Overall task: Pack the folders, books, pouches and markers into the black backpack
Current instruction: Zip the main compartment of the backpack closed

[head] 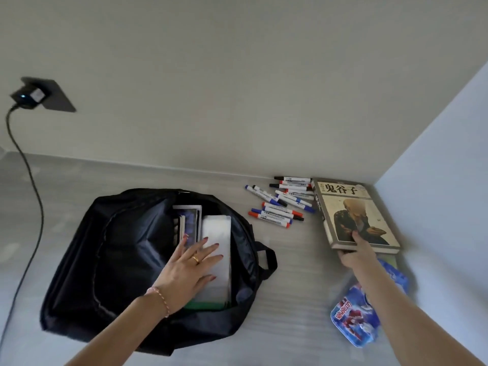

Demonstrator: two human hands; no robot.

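The black backpack (111, 249) lies open on the table, with a white folder (217, 228) and a few books (188, 220) inside. My left hand (190, 268) presses flat on the white folder, fingers spread. My right hand (355, 250) grips the near edge of a thick beige book (353, 210) at the right, thumb on its cover. Several red, blue and black markers (281, 202) lie loose between backpack and book. Two blue printed pouches (355, 317) sit under my right forearm.
A wall runs along the table's far edge, and a side wall (435, 154) closes the right. A black wall socket with a plugged charger (29, 96) sits at the left; its cable (31, 186) hangs down onto the table's left part.
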